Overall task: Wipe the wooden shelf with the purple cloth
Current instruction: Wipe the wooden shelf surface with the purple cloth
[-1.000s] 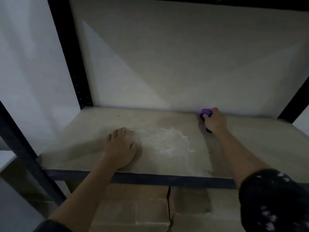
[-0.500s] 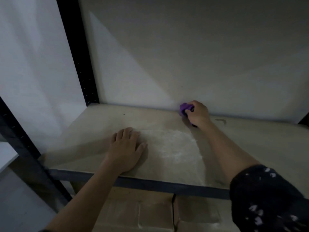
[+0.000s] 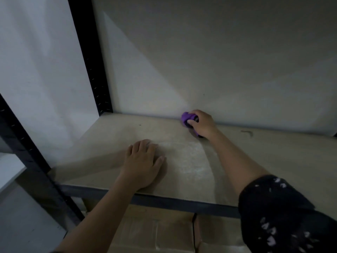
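Dusty pale wooden shelf (image 3: pixel 273 161): right hand (image 3: pixel 203 124) grip closed on bunched purple cloth (image 3: pixel 187 118) at back edge; left hand (image 3: pixel 143 164) flat, empty, nearer front.

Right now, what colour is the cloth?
Purple cloth, bunched in the right hand; head view.

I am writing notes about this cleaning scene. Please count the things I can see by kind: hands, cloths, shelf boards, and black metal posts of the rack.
Hands: 2, the left hand flat on the board, the right hand holding the cloth
Cloths: 1, the purple cloth
Shelf boards: 1, the wooden shelf
Black posts: 2 clearly seen, the back post and the front post
Total: 6
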Demonstrator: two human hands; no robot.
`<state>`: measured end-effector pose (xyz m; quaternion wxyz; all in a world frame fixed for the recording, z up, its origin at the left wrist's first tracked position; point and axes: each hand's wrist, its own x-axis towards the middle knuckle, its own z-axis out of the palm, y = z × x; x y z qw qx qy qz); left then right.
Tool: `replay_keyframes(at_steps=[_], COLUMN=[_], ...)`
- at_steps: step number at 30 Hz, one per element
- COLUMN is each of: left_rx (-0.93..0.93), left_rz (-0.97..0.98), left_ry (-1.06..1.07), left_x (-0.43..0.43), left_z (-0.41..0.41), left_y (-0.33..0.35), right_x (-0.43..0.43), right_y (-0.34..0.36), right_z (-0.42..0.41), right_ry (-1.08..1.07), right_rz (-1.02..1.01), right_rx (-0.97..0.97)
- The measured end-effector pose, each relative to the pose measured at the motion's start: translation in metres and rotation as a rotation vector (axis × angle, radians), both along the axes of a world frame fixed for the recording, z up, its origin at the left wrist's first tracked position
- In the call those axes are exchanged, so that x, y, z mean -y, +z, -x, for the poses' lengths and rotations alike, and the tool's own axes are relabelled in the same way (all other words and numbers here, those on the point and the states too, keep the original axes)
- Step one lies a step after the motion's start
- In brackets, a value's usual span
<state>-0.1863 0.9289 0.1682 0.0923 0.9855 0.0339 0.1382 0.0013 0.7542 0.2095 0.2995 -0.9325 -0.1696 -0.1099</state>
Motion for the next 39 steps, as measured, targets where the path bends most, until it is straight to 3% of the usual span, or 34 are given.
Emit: replay_keyframes(at_steps=[4,7,10,13,16,19,21,25,29,33,37,39], left_rx=[0.013,0.018,0.037,0.042,0.044,0.044,0.048,0.033,0.056,0.043,0.041,0.041], left_rz=[-0.002,0.002,0.015,0.017,0.012,0.011,0.007,0.005,-0.005,0.000,0.010,0.001], left_ry=[-0.001,-0.007,-0.005,0.001,0.006,-0.005,-0.013,-0.008,0.006,-0.009,-0.009,-0.010], left_x=[-0.004,-0.002,0.000,-0.001,-0.003,-0.002,-0.001,-0.002,-0.003,-0.002,-0.002,-0.002], left_z=[0.000,0.001,0.000,0.000,-0.001,-0.001,-0.001,0.000,-0.002,0.000,0.000,-0.001], left_y=[-0.001,-0.001,-0.001,-0.002,-0.003,-0.003,-0.002,-0.002,-0.003,-0.002,-0.003,-0.003], right_x=[-0.030,-0.025,-0.011,-0.013,-0.025,-0.015,0.000,0.021,-0.002,0.008,0.047,0.048], right_y=[-0.008,0.002,0.008,-0.003,-0.013,0.002,0.010,0.001,-0.013,0.004,0.007,-0.003], right_z=[0.023,0.032,0.010,0.007,0.028,0.039,0.024,-0.001,0.027,0.040,0.009,0.006], right_ry=[0.228,0.470,0.296,0.093,0.332,0.533,0.458,0.031,0.293,0.505,0.093,-0.007], right_rz=[0.045,-0.043,-0.111,-0.001,-0.001,-0.040,-0.080,-0.028,-0.013,-0.033,-0.093,-0.063], right_rx=[0.025,-0.223,-0.147,0.029,0.012,-0.247,-0.248,-0.019,0.018,-0.257,-0.050,-0.019])
